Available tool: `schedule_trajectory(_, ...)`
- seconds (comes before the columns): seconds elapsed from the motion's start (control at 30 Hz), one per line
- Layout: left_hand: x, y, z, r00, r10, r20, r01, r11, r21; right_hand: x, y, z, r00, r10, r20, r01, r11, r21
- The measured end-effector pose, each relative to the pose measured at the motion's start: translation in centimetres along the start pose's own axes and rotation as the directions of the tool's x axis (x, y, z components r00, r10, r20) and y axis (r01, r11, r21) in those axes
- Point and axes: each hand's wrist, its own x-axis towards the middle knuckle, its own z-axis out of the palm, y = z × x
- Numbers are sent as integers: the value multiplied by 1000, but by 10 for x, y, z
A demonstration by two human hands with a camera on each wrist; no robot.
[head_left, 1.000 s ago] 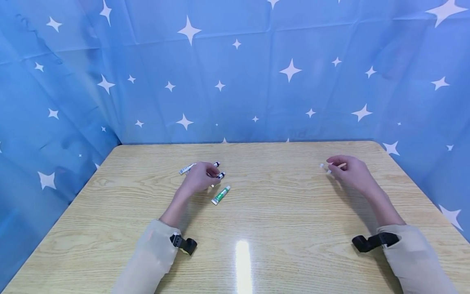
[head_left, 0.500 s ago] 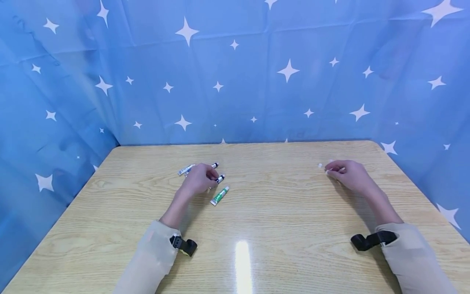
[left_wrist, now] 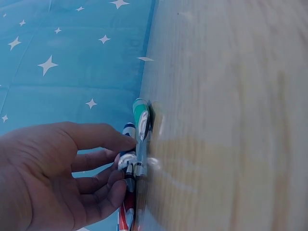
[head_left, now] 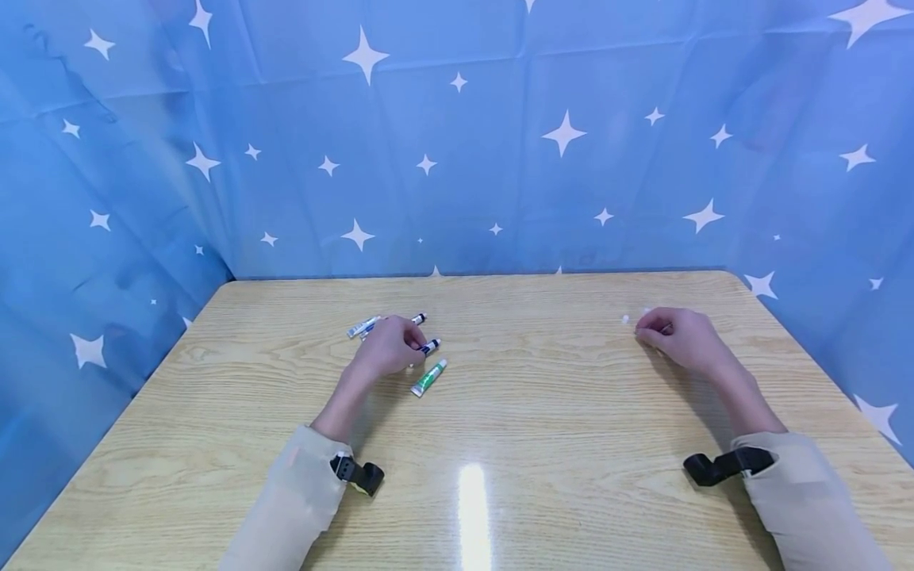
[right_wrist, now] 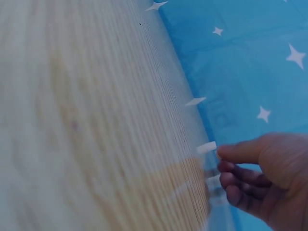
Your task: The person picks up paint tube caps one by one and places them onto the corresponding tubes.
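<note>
My left hand (head_left: 389, 346) pinches a small blue-and-white paint tube (head_left: 431, 346) at the left of the table. Just in front of this hand lies a green paint tube (head_left: 429, 378). Beyond its knuckles are other tubes, a white-and-blue paint tube (head_left: 362, 327) and a dark-capped paint tube (head_left: 420, 319). The left wrist view also shows a red paint tube (left_wrist: 123, 219) below the fingers. Across the table my right hand (head_left: 678, 337) has thumb and fingertips drawn together over a small white piece, mostly hidden. Another white piece (right_wrist: 207, 147) lies by the thumb tip.
A wood-grain table (head_left: 514, 428) with rounded far corners lies under both hands. Behind and beside it hangs a blue curtain (head_left: 471, 190) with white stars. Another small white piece (head_left: 625, 319) rests left of the right fingertips. Black wrist cameras sit on both sleeves.
The left fingers have closed in on the blue tube, which has shifted slightly. The right thumb and fingertips have come together, covering a white piece that showed earlier.
</note>
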Motion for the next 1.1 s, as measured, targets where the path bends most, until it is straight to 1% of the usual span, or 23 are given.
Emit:
schedule_trajectory(0.23,0,-2,-1,1000,-21,-4,21,997,-79,1,-7,0,999,12,-40,-11,1000,26)
schedule_trajectory(0.43,2,-1,-1,1000,-19,-16,17,992,-127,4,-20,-1,996,-36,-76,41,997,60)
schedule_trajectory(0.53,1,1,-2,1000,-16,-17,13,991,-131,5,-29,-2,996,-47,-71,53,994,93)
schedule_trajectory(0.73,-3,12,-3,1000,0,-19,-2,993,-116,5,-50,-3,998,-61,-24,64,979,193)
schedule_trajectory(0.93,-9,25,-2,999,44,-15,-45,993,-107,3,-75,-2,996,-85,-37,92,954,285)
schedule_trajectory(1.1,-14,35,-1,997,76,2,-75,990,-122,0,-95,-3,987,-151,-45,157,928,337)
